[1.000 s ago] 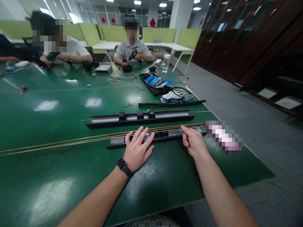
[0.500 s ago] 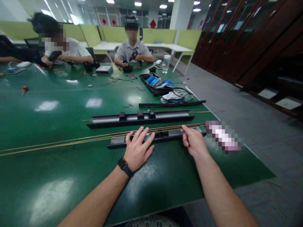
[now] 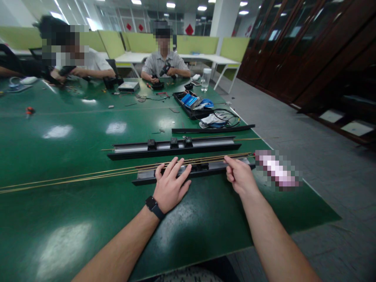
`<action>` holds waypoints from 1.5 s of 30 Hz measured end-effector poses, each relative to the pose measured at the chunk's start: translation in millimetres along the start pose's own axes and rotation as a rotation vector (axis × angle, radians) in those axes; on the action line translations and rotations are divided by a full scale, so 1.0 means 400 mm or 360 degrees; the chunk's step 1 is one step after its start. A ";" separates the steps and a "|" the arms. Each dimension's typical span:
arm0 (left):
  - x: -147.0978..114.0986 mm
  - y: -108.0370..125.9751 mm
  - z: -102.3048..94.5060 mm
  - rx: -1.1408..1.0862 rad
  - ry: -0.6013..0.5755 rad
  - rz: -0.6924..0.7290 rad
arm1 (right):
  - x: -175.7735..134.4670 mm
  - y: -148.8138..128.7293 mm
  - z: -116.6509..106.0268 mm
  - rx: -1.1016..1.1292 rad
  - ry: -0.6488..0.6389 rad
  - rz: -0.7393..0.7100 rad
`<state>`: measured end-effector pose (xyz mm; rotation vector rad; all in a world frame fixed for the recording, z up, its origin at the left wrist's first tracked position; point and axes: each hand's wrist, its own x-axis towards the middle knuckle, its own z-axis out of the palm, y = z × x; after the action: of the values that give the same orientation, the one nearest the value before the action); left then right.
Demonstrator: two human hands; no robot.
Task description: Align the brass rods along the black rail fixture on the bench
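Several thin golden rods (image 3: 88, 176) run in a loose bundle across a near black-and-grey rail (image 3: 144, 181), reaching far past its left end. My left hand (image 3: 172, 186), with a dark watch on its wrist, lies over the rods and rail with its fingers spread. Toward the rail's right end, my right hand (image 3: 241, 175) is closed, forefinger and thumb pinched at a rod; the exact contact is partly hidden. Just beyond lies a second black rail (image 3: 173, 151) carrying small black blocks (image 3: 174, 143), with a golden rod showing past both its ends.
A blurred-out pinkish item (image 3: 276, 168) lies right of the near rail. Farther back are a black strip (image 3: 213, 129), white-and-blue gloves (image 3: 219, 118), a black tray (image 3: 194, 103) and a clear cup (image 3: 205, 80). Two co-workers sit across the green table (image 3: 58, 156), holding power drills.
My right fingertips have slid very slightly left along the rods. My left hand stays spread in the same place.
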<state>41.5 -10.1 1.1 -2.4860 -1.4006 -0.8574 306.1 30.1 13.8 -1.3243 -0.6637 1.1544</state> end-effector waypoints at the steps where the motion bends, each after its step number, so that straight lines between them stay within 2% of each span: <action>1: 0.000 0.000 0.000 -0.0001 0.0002 0.0000 | -0.001 -0.001 0.002 0.0003 0.0012 0.0001; 8: 0.000 -0.001 0.001 0.0004 -0.0007 -0.0002 | -0.003 -0.005 0.004 0.0005 0.0064 0.0015; 19: 0.000 0.000 0.002 0.0011 -0.0016 -0.0009 | 0.000 0.001 -0.004 -0.0022 -0.0051 -0.0013; 34: 0.002 0.000 0.000 0.0024 0.0004 0.0004 | -0.007 -0.005 0.009 0.0016 0.0113 -0.0001; 45: 0.000 -0.002 0.003 0.0015 0.0001 -0.0003 | 0.000 0.000 -0.003 -0.0013 0.0015 -0.0011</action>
<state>41.5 -9.2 0.1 -2.4776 -1.4041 -0.8498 307.2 29.7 13.6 -1.3328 -0.6661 1.1404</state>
